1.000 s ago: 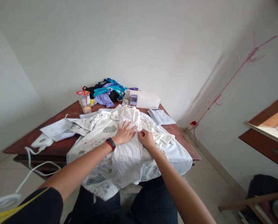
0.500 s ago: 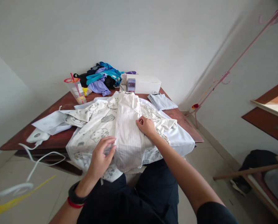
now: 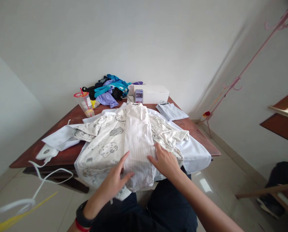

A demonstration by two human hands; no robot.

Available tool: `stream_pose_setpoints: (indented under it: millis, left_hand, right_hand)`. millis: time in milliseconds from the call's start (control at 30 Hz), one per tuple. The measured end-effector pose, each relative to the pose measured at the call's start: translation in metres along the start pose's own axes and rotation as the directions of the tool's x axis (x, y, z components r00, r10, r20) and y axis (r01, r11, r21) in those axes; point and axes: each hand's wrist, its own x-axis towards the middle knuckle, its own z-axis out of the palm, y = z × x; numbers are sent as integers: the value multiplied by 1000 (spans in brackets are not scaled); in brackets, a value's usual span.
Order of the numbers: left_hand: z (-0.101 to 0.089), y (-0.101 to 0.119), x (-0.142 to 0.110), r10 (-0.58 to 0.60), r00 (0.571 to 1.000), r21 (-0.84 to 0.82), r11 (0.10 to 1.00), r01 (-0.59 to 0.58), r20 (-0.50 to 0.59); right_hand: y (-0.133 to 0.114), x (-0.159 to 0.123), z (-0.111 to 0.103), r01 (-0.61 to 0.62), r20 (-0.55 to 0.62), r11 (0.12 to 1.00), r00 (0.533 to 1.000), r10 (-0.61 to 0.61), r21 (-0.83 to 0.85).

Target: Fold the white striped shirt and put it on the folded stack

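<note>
A white striped shirt [image 3: 138,138], folded into a long narrow strip, lies lengthwise on the table with its near end by my lap. Under it spreads a white garment with grey cartoon cat prints [image 3: 107,149], its sleeves out to both sides. My left hand [image 3: 118,177] rests at the strip's lower left edge, thumb and fingers apart. On the opposite edge lies my right hand [image 3: 164,161], fingers spread, its thumb on the striped cloth. Beneath everything, a plain white cloth [image 3: 197,151] shows at the right.
A folded light grey garment [image 3: 173,111] lies at the back right of the brown table [image 3: 44,135]. Behind stand a white box [image 3: 156,94], a plastic cup with straw [image 3: 84,104] and a heap of clothes [image 3: 110,88]. A white power strip [image 3: 47,151] trails its cord at the left.
My right hand has slid along the strip's right edge toward me and its fingers have opened out. My left hand has moved slightly nearer and onto the cloth's edge. The view has shifted a little.
</note>
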Motion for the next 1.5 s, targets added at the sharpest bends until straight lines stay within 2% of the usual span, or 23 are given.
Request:
stream_pose_setpoints:
  millis: [100, 167, 267, 333, 400, 500, 600, 667, 800, 900, 1000, 1100, 1167, 1233, 1367, 1500]
  left_hand:
    - [1, 4, -3, 50, 999, -25, 998, -50, 21]
    - [0, 8, -5, 40, 998, -88, 995, -36, 43]
    - [-1, 13, -8, -33, 989, -295, 953, 74, 142]
    - [0, 13, -11, -73, 972, -421, 892, 164, 223]
    - [3, 12, -15, -96, 962, -467, 859, 210, 255]
    - [8, 12, -21, -150, 962, -460, 854, 242, 228]
    - [6, 18, -25, -223, 952, -463, 834, 299, 211]
    - [0, 24, -27, -230, 951, -429, 853, 299, 206]
    - [-19, 30, -35, -123, 963, -253, 950, 185, 241]
    - [-30, 31, -44, -87, 946, -202, 967, 156, 311]
    - [-35, 33, -52, -64, 913, -325, 923, 208, 402]
    - [-37, 38, -58, 7, 846, -454, 846, 279, 533]
    - [-38, 39, -61, 43, 821, -466, 840, 279, 569]
    - [-40, 37, -65, 32, 837, -464, 844, 271, 547]
    - [-42, 27, -69, -92, 920, -488, 825, 285, 382]
    - [-44, 31, -68, -155, 951, -481, 834, 271, 268]
  right_hand:
    - [3, -12, 3, -46, 2, 999, 999, 46, 9]
    - [6, -16, 3, -39, 39, 997, 999, 37, 64]
    - [15, -21, 6, -26, 169, 969, 986, -16, 245]
    - [24, -24, 14, -11, 244, 904, 964, -104, 428]
    - [33, -27, 29, 7, 240, 782, 950, -200, 624]
    - [42, -33, 53, -17, 179, 514, 947, -267, 858]
    - [45, -39, 64, -86, 170, 268, 936, -307, 959]
    - [44, -43, 60, -98, 160, 195, 929, -333, 976]
    - [37, -49, 40, -104, 161, 182, 927, -338, 978]
    - [30, -51, 25, -152, 178, 105, 934, -311, 983]
    - [25, -52, 13, -200, 200, 31, 930, -308, 979]
    - [24, -53, 5, -189, 193, 40, 942, -274, 981]
    - [23, -54, 3, -198, 202, 40, 951, -235, 979]
    - [21, -54, 1, -216, 217, 26, 955, -202, 976]
    - [12, -51, -3, -242, 236, -20, 959, -159, 970]
    - [0, -44, -10, -254, 236, -105, 959, -158, 962]
